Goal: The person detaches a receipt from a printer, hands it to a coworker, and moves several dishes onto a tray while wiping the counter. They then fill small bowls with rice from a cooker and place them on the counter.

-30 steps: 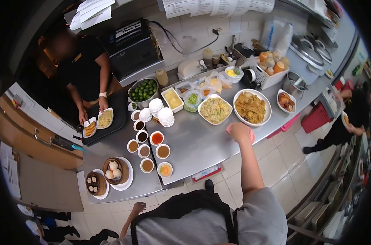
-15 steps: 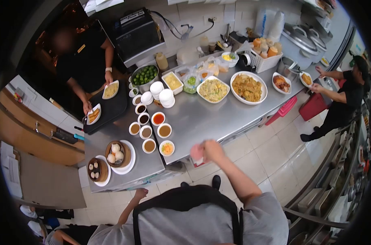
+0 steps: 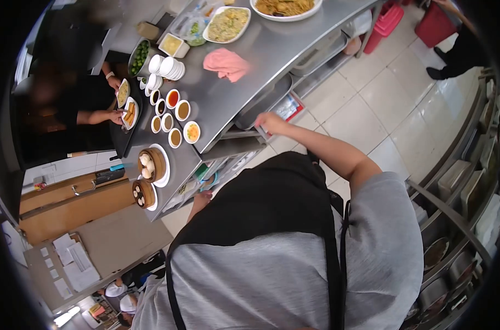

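Note:
My right hand (image 3: 269,124) is closed at the front of the counter, beside a red-edged tray (image 3: 298,103) on the lower shelf; what its fingers grip is too small to make out. Low at the counter's near side, my left hand (image 3: 205,197) has curled fingers, and nothing shows in them. A crumpled pink cloth (image 3: 226,64) lies on the steel counter (image 3: 244,99), apart from both hands. Left of it stand small sauce cups (image 3: 182,110) and stacked white cups (image 3: 172,68). Two bamboo steamers (image 3: 152,164) with dumplings rest on white plates at the counter's corner.
Fried rice (image 3: 228,25) and noodles (image 3: 286,6) are in white dishes at the back. Across the counter, a person's hands (image 3: 115,116) hold two food plates by a dark tray. Another person's legs (image 3: 453,58) are at the right, near red bins (image 3: 434,27).
The pink cloth has left my right hand and lies on the counter. My view has turned and shifted, and my right hand is now lower beside the shelf.

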`<state>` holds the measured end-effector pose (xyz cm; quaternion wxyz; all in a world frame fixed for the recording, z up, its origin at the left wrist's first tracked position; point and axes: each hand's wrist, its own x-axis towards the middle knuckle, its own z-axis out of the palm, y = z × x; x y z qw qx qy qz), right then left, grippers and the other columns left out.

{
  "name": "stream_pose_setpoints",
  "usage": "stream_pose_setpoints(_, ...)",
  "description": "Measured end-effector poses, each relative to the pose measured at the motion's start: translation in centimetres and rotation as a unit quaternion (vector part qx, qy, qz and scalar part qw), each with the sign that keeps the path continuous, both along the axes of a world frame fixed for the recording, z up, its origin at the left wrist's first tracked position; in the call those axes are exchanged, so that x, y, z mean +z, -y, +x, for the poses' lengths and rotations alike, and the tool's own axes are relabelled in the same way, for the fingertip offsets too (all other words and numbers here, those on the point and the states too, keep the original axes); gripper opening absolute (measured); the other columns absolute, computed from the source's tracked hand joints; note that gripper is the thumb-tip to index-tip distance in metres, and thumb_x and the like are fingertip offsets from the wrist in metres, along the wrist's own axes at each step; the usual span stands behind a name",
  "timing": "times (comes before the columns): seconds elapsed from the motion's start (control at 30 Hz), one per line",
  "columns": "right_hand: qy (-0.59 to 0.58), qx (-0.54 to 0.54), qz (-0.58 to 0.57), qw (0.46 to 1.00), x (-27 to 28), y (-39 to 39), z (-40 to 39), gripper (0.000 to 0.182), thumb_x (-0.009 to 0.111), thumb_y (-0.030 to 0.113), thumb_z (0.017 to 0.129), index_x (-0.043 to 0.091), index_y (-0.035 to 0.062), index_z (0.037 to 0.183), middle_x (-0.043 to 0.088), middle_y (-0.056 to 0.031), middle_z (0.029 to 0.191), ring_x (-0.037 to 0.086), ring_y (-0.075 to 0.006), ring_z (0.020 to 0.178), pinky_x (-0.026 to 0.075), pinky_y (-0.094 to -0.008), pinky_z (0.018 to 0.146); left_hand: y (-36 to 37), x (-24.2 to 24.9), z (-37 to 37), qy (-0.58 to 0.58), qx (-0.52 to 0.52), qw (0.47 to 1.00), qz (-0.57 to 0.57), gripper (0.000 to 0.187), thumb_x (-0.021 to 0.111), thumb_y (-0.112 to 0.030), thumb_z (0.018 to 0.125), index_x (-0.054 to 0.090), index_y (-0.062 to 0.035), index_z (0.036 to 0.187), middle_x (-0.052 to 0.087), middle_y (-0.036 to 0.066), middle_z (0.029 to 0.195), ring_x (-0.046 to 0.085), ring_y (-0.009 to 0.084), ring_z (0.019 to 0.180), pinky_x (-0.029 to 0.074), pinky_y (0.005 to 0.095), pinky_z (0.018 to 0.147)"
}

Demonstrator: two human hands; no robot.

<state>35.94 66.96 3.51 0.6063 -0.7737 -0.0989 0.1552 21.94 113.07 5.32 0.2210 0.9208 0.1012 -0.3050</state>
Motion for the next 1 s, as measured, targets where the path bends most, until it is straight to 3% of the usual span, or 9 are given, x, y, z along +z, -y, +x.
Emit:
stream_pose_setpoints(0.17, -0.05, -0.227, -0.047, 0.971, -9.2, 4.7, 2.6, 0.019, 0.047, 0.009, 0.075, 0.062, 0.0062, 0.086, 0.059, -0.0066, 0.071, 0.057, -0.0189, 0.066, 0.045, -0.0334, 0.063, 7.2, 9.2, 1.4, -0.037, -0.024, 0.996, 0.081, 0.025, 0.056, -0.018, 0.075, 0.061, -0.0034, 0.095, 0.062, 0.012, 0.077, 0.059, 0.0172, 0.069, 0.046, 0.0276, 0.061)
stream_pose_setpoints(0.23, -0.287, -0.323, 0.176, 0.884, -5.5, 5.8, 3.9, 0.025, 0.046, 0.015, 0.081, 0.056, 0.0102, 0.103, 0.057, -0.0046, 0.082, 0.055, -0.0201, 0.075, 0.044, -0.0353, 0.067, 4.4, 7.5, 1.0, -0.028, 0.005, 0.999, 0.028, 0.025, 0.056, -0.017, 0.076, 0.06, -0.0031, 0.096, 0.062, 0.01, 0.077, 0.059, 0.0165, 0.067, 0.046, 0.0269, 0.06)
stream_pose_setpoints(0.27, -0.287, -0.322, 0.179, 0.884, -5.3, 5.5, 4.6, 0.025, 0.046, 0.015, 0.081, 0.056, 0.0102, 0.103, 0.057, -0.0046, 0.082, 0.055, -0.0201, 0.075, 0.044, -0.0353, 0.067, 3.4, 6.9, 0.8, -0.018, 0.037, 0.999, -0.032, 0.025, 0.055, -0.017, 0.076, 0.06, -0.0028, 0.096, 0.062, 0.009, 0.078, 0.059, 0.0158, 0.066, 0.047, 0.0261, 0.059)
stream_pose_setpoints(0.33, -0.351, -0.363, 0.435, 0.745, -4.5, 5.1, 6.1, 0.029, 0.046, 0.021, 0.084, 0.047, 0.016, 0.113, 0.052, -0.0023, 0.098, 0.05, -0.0203, 0.086, 0.041, -0.0385, 0.073, 3.9, 7.4, 0.7, -0.018, 0.033, 0.999, -0.016, 0.025, 0.055, -0.017, 0.076, 0.06, -0.0025, 0.096, 0.062, 0.008, 0.078, 0.059, 0.0151, 0.064, 0.047, 0.0257, 0.059)
stream_pose_setpoints(0.57, -0.288, -0.408, 0.539, 0.678, -8.2, 4.3, 7.9, 0.033, 0.058, 0.019, 0.08, 0.045, 0.0158, 0.11, 0.053, -0.0005, 0.099, 0.049, -0.0156, 0.091, 0.037, -0.0401, 0.08, 3.8, 8.2, -2.6, 0.006, 0.108, 0.994, 0.027, 0.025, 0.056, -0.02, 0.075, 0.061, -0.0039, 0.094, 0.063, 0.009, 0.077, 0.061, 0.0151, 0.061, 0.049, 0.0267, 0.059)
stream_pose_setpoints(0.67, -0.209, -0.4, 0.518, 0.726, -10.4, 6.4, 7.5, 0.01, 0.057, 0.017, 0.081, 0.057, 0.0069, 0.083, 0.05, 0.002, 0.063, 0.047, -0.0074, 0.054, 0.036, -0.0187, 0.045, 2.8, 7.8, -4.3, -0.023, 0.123, 0.99, 0.062, 0.024, 0.057, -0.021, 0.074, 0.063, -0.006, 0.092, 0.064, 0.011, 0.076, 0.062, 0.0173, 0.057, 0.05, 0.0288, 0.06)
stream_pose_setpoints(0.77, -0.238, -0.428, 0.448, 0.748, -6.6, 7.9, 4.0, 0.012, 0.054, 0.017, 0.082, 0.056, 0.0074, 0.089, 0.053, 0.0006, 0.076, 0.05, -0.0085, 0.066, 0.045, -0.022, 0.062, -1.5, 5.1, -6.5, 0.001, 0.179, 0.983, 0.048, 0.023, 0.057, -0.022, 0.074, 0.063, -0.0073, 0.09, 0.063, 0.01, 0.071, 0.061, 0.0164, 0.055, 0.05, 0.0287, 0.056)
stream_pose_setpoints(0.93, -0.33, -0.007, 0.116, 0.937, -3.2, 2.8, 0.7, 0.018, 0.06, 0.021, 0.076, 0.058, 0.0096, 0.09, 0.056, 0.0009, 0.076, 0.052, -0.0092, 0.069, 0.043, -0.0243, 0.063, -7.5, 5.2, -7.7, 0.028, 0.375, 0.925, 0.061, 0.016, 0.055, -0.017, 0.073, 0.063, -0.0065, 0.082, 0.061, 0.008, 0.064, 0.058, 0.0149, 0.05, 0.048, 0.0288, 0.047)
stream_pose_setpoints(1.0, -0.294, 0.15, 0.066, 0.942, 2.4, -2.8, 0.5, 0.013, 0.061, 0.018, 0.077, 0.06, 0.0071, 0.083, 0.058, -0.0004, 0.074, 0.053, -0.0088, 0.069, 0.044, -0.0224, 0.062, -9.8, 6.1, -7.1, 0.12, 0.524, 0.843, -0.011, 0.013, 0.053, -0.013, 0.074, 0.061, -0.0042, 0.079, 0.06, 0.008, 0.064, 0.058, 0.0155, 0.05, 0.049, 0.0296, 0.044)
